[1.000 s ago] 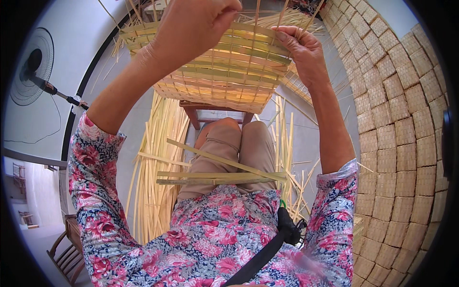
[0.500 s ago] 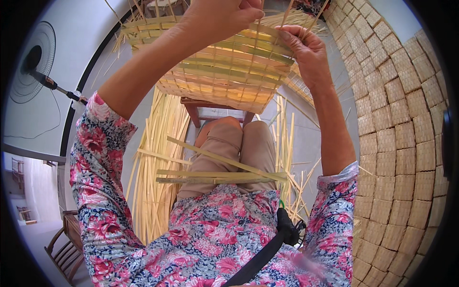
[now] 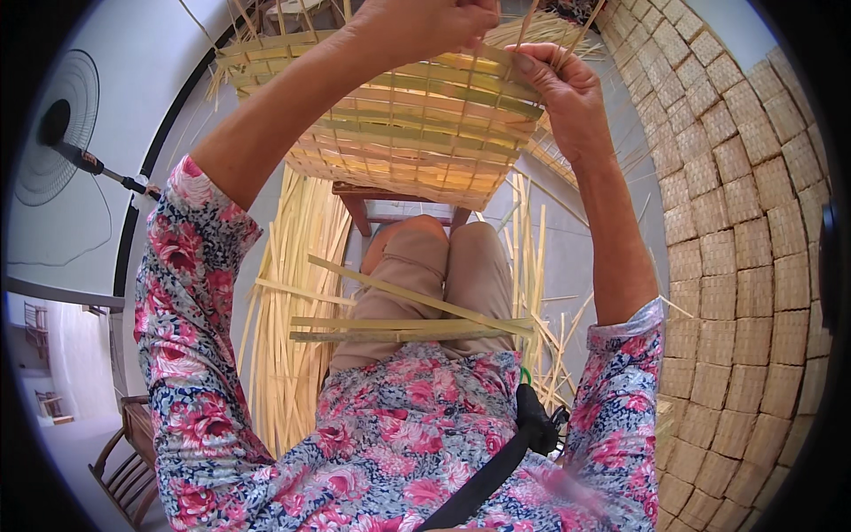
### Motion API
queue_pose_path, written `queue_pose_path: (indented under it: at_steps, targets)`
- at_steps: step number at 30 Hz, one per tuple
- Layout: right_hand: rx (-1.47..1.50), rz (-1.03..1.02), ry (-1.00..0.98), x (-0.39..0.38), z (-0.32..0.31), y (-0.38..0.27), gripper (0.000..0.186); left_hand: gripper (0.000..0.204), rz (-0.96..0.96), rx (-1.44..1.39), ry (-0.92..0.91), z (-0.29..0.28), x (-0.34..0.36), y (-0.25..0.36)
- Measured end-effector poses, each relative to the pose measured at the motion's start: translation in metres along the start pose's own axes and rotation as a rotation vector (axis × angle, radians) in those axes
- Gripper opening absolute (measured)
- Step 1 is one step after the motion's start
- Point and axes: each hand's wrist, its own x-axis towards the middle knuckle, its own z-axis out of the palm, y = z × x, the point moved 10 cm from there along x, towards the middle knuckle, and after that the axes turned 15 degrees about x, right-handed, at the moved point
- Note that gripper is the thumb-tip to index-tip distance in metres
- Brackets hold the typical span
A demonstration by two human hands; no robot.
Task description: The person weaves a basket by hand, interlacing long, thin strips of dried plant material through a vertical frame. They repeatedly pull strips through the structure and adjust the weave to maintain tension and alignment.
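A half-woven basket of pale yellow and green bamboo strips (image 3: 399, 129) stands tilted in front of my knees, loose upright strips rising from its upper edge. My right hand (image 3: 567, 89) pinches the strips at the basket's upper right corner, thumb toward me. Across the upper edge reaches my left hand (image 3: 434, 27), its fingers curled together just left of the right hand. What those fingers hold is hidden by the hand and the picture's top edge. Several loose bamboo strips (image 3: 399, 328) lie across my lap.
A wooden stool (image 3: 355, 208) is under the basket. Long bamboo strips (image 3: 297, 310) lie at the left of my legs, more strips (image 3: 536, 266) at the right. Woven squares (image 3: 740, 266) cover the right side. A fan (image 3: 62, 124) and a wooden chair (image 3: 128, 457) are at left.
My left hand has shifted slightly right along the basket's upper edge, toward my right hand. The right hand keeps its pinch at the corner, and the basket has moved only a little.
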Motion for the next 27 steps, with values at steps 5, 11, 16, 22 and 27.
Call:
queue_pose_path:
  at_steps: [5, 11, 16, 22, 27]
  targets:
    - [-0.013, -0.028, -0.001, 0.002, 0.003, -0.002, 0.014, 0.013, 0.001, 0.087, 0.046, -0.006, -0.001, -0.003]
    - [0.004, -0.011, 0.02, 0.003, -0.004, 0.0, 0.015, 0.014, 0.055, 0.174, 0.079, -0.01, -0.003, 0.007]
    - [-0.002, 0.015, 0.002, 0.002, -0.001, 0.0, 0.015, 0.014, 0.359, 0.604, 0.28, -0.022, -0.029, 0.053]
    - [0.055, 0.013, 0.008, -0.003, -0.004, 0.004, 0.016, 0.005, 1.056, 0.905, 0.269, 0.034, -0.033, 0.093]
    - [0.125, 0.01, 0.008, -0.004, -0.002, 0.012, 0.015, 0.007, 1.146, 0.811, 0.064, 0.046, -0.026, 0.091]
